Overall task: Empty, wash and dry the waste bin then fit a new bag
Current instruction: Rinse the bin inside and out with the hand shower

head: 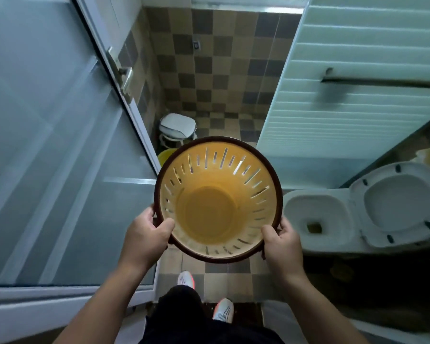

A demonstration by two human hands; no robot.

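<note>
Two big surfaces frame the doorway where the person stands: a frosted glass door [47,145] swung open well to the left of the waste bin [218,199], and a pale ribbed wall panel [358,83] up and to the right of the bin, with a dark rail [382,81] fixed across it. Beyond the bin, brown and tan checkered tiles [221,58] cover the far wall and run down onto the floor. Just right of the bin sits a white toilet [315,214], its seat and lid [395,204] tipped up and away to the right. The bin itself is held up in the air over the tiled floor, mouth toward the viewer: a round yellow plastic basket with slots cut through its sides, a dark brown ring around its rim, and nothing showing inside. Past its far rim stands a small white stool [176,127], and peeking out from behind the bin's upper left edge is something bright yellow [166,157], too hidden to name. The left hand [147,234] grasps the rim at the lower left, thumb hooked inside and fingers wrapped behind; the right hand [281,242] clasps the lower right rim the same way. Below the bin, two white shoes [204,296] point forward on the tiles.
</note>
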